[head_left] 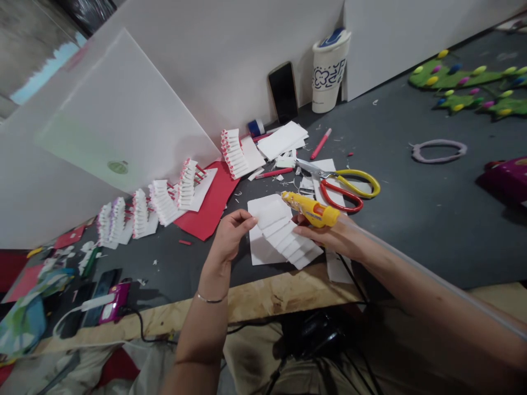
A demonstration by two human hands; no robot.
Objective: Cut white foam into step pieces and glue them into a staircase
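My left hand (229, 237) pinches the left edge of a row of overlapping white paper pieces (286, 240). They fan out over a white card (262, 251) on the dark table. Held in my right hand (345, 237) is a yellow hot glue gun (312, 209), its nozzle pointing left above the paper. Fingertips of that hand also reach the right side of the overlapping pieces. Just beyond the gun lie scissors (349, 185) with one red and one yellow handle, among paper scraps.
White pleated pieces with pink tips (187, 184) line the back left, some over red paper (209, 214). A phone (283, 92) and a lidded cup (328, 74) stand against the white panel. Pink markers (321, 144), a grey loop (439, 151) and green felt shapes (457, 77) lie about.
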